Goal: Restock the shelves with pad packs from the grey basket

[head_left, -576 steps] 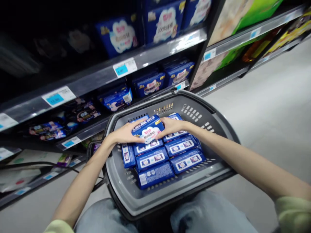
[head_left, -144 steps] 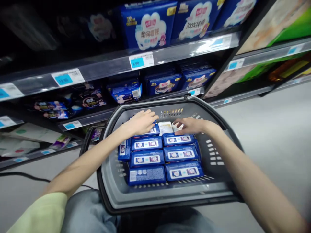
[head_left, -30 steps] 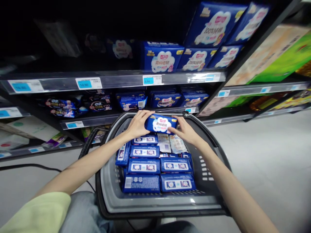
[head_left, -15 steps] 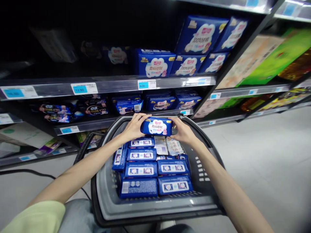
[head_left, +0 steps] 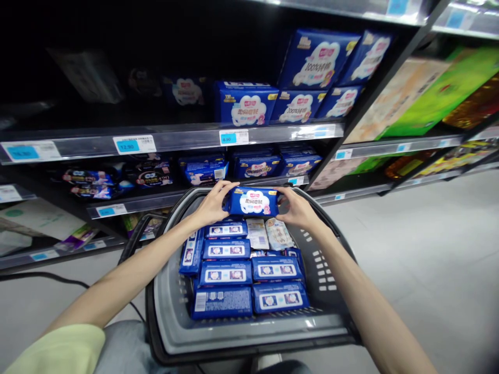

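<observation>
Store shelves (head_left: 183, 143) span upper frame. L hand (head_left: 213, 204) & R hand (head_left: 298, 209): grip closed snugly on opp. ends of blue sanitary-pad pack (head_left: 253, 201), mid-frame, prob. for balance; grey basket (head_left: 249, 333), lower ctr, has similar packs (head_left: 225, 272) in rows, likely saving space.

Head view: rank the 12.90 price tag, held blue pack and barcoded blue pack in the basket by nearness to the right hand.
1. Held blue pack: touching the right hand.
2. Barcoded blue pack: near row of the basket, left side.
3. 12.90 price tag: on shelf edge beyond the basket, left.
</observation>
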A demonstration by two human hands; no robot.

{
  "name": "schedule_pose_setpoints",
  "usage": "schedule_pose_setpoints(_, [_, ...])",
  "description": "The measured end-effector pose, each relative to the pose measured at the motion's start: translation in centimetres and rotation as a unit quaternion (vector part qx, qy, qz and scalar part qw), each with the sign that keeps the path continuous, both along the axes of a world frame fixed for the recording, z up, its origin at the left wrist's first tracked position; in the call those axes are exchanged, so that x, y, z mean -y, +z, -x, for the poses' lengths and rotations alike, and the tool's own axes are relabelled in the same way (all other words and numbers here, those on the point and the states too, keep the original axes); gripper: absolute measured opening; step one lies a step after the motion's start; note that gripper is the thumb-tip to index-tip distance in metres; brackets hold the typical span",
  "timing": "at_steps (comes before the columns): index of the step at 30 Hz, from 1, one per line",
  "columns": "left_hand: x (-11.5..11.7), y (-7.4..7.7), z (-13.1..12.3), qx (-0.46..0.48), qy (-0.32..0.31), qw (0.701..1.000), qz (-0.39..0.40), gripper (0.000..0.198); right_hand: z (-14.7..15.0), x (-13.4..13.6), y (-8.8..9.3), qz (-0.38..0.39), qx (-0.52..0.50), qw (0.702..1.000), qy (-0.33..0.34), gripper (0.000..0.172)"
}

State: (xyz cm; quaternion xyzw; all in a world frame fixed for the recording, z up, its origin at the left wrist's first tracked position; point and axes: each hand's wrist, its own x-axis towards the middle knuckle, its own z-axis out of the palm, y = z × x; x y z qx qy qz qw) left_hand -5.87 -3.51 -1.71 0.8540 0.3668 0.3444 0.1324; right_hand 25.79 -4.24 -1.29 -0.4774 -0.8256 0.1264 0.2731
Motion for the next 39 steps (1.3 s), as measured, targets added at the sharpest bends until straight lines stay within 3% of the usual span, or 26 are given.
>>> schedule_pose_setpoints(12, [0.1, 0.3, 0.2, 0.003, 0.003, 1.000, 0.024, 0.086, -0.2, -0.3, -0.4, 0.018, -0.018, 1.000, 0.003, 0.079])
schedule_pose_setpoints(22, [0.7, 0.8, -0.1, 0.003, 0.001, 1.000, -0.011, 0.085, -0.3, -0.5, -0.9, 0.022, -0.019, 0.999, 0.023, 0.078])
schedule_pose_setpoints(29, [0.8, 0.6, -0.2, -0.024, -0.005, 0.999, -0.047, 0.081, -0.2, 0.0, -0.1, -0.003, 0.032, 0.999, -0.003, 0.069])
schedule_pose_setpoints(35, [0.7, 0.4, 0.0, -0.032, -0.008, 0.999, -0.026, 0.081, -0.2, 0.1, 0.1, -0.019, 0.044, 0.999, 0.009, 0.070])
schedule_pose_setpoints(39, [0.8, 0.7, -0.1, 0.018, -0.006, 1.000, 0.000, 0.081, -0.4, 0.1, -0.2, -0.022, 0.036, 0.999, 0.010, 0.075])
